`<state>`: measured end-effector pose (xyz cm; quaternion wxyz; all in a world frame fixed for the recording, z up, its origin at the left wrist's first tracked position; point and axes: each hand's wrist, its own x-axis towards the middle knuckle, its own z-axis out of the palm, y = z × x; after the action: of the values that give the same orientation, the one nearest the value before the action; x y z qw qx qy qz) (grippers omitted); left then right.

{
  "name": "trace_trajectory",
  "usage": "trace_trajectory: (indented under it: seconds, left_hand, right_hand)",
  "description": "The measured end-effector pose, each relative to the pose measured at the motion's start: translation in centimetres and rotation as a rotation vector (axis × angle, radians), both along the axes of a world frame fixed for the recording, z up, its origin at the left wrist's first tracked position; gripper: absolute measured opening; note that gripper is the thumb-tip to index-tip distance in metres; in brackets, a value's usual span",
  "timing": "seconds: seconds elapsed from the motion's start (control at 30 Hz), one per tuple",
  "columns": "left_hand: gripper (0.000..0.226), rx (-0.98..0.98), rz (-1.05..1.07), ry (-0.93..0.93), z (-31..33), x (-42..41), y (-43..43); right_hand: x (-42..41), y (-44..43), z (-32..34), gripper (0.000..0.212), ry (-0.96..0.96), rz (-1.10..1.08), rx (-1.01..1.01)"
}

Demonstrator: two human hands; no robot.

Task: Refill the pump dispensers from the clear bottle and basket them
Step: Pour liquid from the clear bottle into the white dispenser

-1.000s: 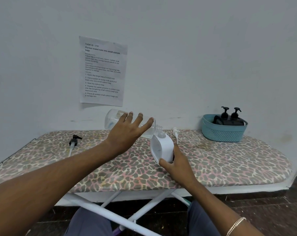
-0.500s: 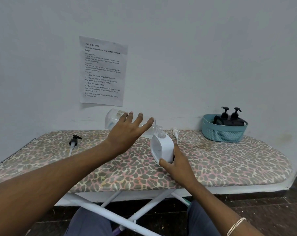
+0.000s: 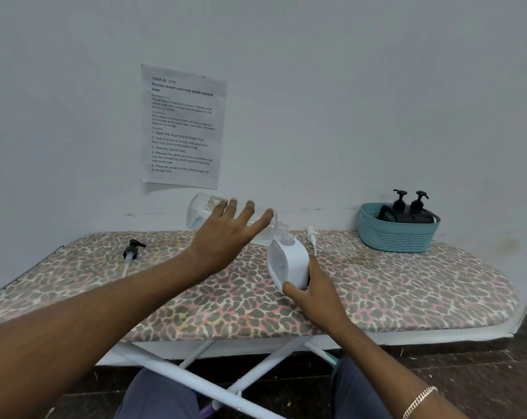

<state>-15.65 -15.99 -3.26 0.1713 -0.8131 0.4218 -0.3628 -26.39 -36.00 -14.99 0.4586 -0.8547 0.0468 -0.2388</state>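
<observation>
In the left grip (image 3: 226,234), fingers spread over its side and holding it aloft: clear bottle (image 3: 201,211), long axis near level, open neck pointing right and slightly down, just above the open mouth of the white dispenser (image 3: 289,264). Right grip (image 3: 313,291) clasps that dispenser's lower body on the ironing board (image 3: 407,291). Well right of both grips: basket (image 3: 398,237) with two black dispensers (image 3: 413,214), pumps fitted, judged done. Outstanding: finish this fill, refit the white pump (image 3: 313,237) lying just behind, basket it. Black pump (image 3: 132,251) lies loose, well left.
</observation>
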Motion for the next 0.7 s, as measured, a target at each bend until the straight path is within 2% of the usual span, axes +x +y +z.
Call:
trace_trajectory:
  seconds: [0.7]
  left_hand:
    - [0.09,0.008,-0.004,-0.025,0.25,-0.04,-0.05]
  right_hand:
    - [-0.06,0.0,0.04,0.078,-0.013,-0.003,-0.006]
